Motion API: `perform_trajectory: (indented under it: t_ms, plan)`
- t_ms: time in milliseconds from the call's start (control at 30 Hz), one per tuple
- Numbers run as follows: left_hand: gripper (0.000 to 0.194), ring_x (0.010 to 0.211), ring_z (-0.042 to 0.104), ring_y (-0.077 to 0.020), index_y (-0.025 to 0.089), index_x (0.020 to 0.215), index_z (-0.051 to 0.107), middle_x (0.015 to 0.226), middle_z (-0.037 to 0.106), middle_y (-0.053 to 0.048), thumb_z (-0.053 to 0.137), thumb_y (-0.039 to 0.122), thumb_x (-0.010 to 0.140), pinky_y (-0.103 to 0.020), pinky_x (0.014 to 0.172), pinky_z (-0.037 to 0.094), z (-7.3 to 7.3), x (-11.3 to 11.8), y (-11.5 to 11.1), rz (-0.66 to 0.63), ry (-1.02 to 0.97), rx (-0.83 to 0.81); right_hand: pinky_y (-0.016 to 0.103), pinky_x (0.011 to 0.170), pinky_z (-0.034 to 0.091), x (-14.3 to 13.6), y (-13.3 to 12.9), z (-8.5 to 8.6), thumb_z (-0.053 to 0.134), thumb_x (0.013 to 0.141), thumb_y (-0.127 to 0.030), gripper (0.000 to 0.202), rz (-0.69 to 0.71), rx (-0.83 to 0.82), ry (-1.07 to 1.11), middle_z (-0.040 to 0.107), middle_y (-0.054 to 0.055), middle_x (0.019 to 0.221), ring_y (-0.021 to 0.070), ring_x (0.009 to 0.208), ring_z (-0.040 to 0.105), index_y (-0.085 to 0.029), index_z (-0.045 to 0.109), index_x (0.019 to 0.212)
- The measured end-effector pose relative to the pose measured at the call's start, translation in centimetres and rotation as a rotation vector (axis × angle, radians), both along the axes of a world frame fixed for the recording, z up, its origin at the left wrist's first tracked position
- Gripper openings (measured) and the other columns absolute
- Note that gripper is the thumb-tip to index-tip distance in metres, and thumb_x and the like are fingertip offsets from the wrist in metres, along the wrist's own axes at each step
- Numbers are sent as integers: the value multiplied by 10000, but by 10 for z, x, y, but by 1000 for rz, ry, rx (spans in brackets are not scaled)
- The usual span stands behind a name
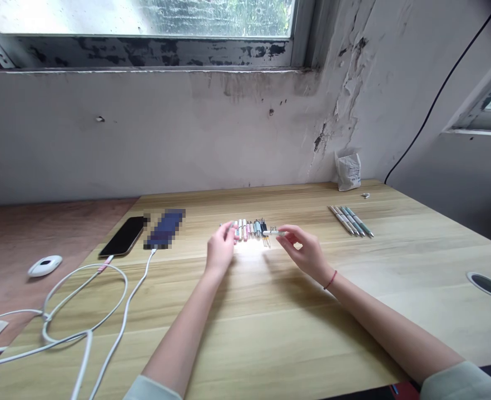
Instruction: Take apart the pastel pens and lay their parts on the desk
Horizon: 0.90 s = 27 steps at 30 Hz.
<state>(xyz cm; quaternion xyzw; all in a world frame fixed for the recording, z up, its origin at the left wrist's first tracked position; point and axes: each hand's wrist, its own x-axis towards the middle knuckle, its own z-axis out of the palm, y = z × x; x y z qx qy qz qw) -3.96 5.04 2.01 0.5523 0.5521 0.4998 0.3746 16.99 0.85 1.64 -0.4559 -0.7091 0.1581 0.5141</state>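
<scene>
Right hand holds a white pen by one end, with thumb and fingers closed on it in a narrow pinch. From this grip the white pen goes out to the left, toward the row of pens on the desk. Its long axis runs nearly sideways, from right to left, so it stands across the row, where the pens lie side by side and point away from the person. Its free end comes to the dark pens at the right end of the row; whether it touches them, I cannot tell. Which end is the writing tip is too small to see. Left hand is at the other end of the row, with fingers bent together; I cannot tell if they hold a pen. Four pens lie well apart, farther to the right, slanting.
</scene>
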Motion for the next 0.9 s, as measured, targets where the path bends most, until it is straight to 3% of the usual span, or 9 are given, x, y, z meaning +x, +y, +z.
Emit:
perform_trajectory:
  t_ms: [100,200,300,467,633,900]
  plan:
    - [271,930,620,-217,165,1046,655,932,691,-90,503,136,823,-346,907,434,-8,-31,19,178,331,192,285,619,536,-5,0,-5,534,853,-314,189,47,-24,-2,664,52,832,159,686,624,-206,598,994]
    - [292,1019,601,-236,149,1026,665,1051,670,-106,481,92,806,-350,943,421,-21,-46,34,188,495,243,272,617,546,-15,3,-7,529,850,-300,201,92,-51,0,673,62,879,163,736,641,-199,599,1009]
    - [310,1037,597,-236,133,1047,655,1102,655,-111,452,88,818,-358,943,432,-33,-48,42,165,619,250,250,592,533,-29,11,-7,521,854,-282,224,118,-70,-46,677,56,855,160,744,644,-192,586,1050]
    - [316,1038,595,-222,111,1078,637,1112,649,-115,439,97,832,-336,943,440,-40,-46,42,157,686,280,257,651,486,-60,32,-14,482,878,-205,208,33,54,-342,694,58,891,154,727,634,-196,598,1050]
    - [313,1034,594,-201,128,1061,638,1107,650,-93,431,89,829,-318,946,445,-41,-45,40,55,685,321,237,614,430,-77,49,-28,467,887,-180,194,-88,145,-559,687,66,859,170,759,612,-199,632,988]
    - [344,1082,562,-210,149,1057,644,1150,623,-82,449,111,777,-342,987,428,-40,-41,36,-66,704,318,261,660,439,-55,55,-22,482,886,-205,199,-144,137,-461,694,62,849,180,759,609,-177,627,1018]
